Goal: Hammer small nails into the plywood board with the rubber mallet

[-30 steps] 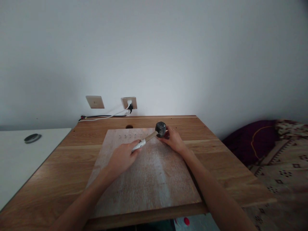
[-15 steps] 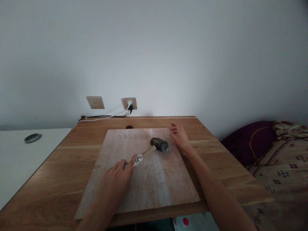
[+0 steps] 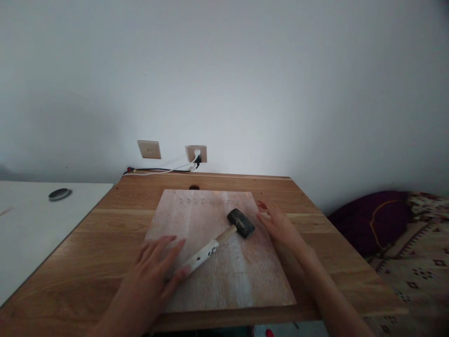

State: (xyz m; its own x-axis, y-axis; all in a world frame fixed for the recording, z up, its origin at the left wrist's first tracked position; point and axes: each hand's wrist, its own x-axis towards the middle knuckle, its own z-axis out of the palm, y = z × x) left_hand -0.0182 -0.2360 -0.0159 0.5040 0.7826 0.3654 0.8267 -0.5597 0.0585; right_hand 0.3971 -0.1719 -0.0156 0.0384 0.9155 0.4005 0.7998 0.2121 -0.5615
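Note:
A black-headed mallet point(image 3: 224, 236) with a pale, paint-flecked wooden handle lies on a whitish wooden board point(image 3: 217, 276) on the wooden desk point(image 3: 105, 234). My left hand point(image 3: 156, 269) lies flat on the board's left edge, fingers spread, its fingertips touching the end of the mallet's handle. My right hand point(image 3: 280, 226) rests open at the board's right edge, just right of the mallet's head, holding nothing. A row of small marks or nails point(image 3: 196, 200) runs along the board's far end; too small to tell which.
Two wall sockets point(image 3: 196, 153) with a white and a black cable sit behind the desk. A white table point(image 3: 28, 224) with a round dark lid point(image 3: 59, 194) stands to the left. A bed with a dark pillow point(image 3: 368, 215) and patterned cover lies right.
My left hand laid the mallet down on the board and let go, now flat beside the handle. My right hand drew back to the board's right edge. The view shifted slightly.

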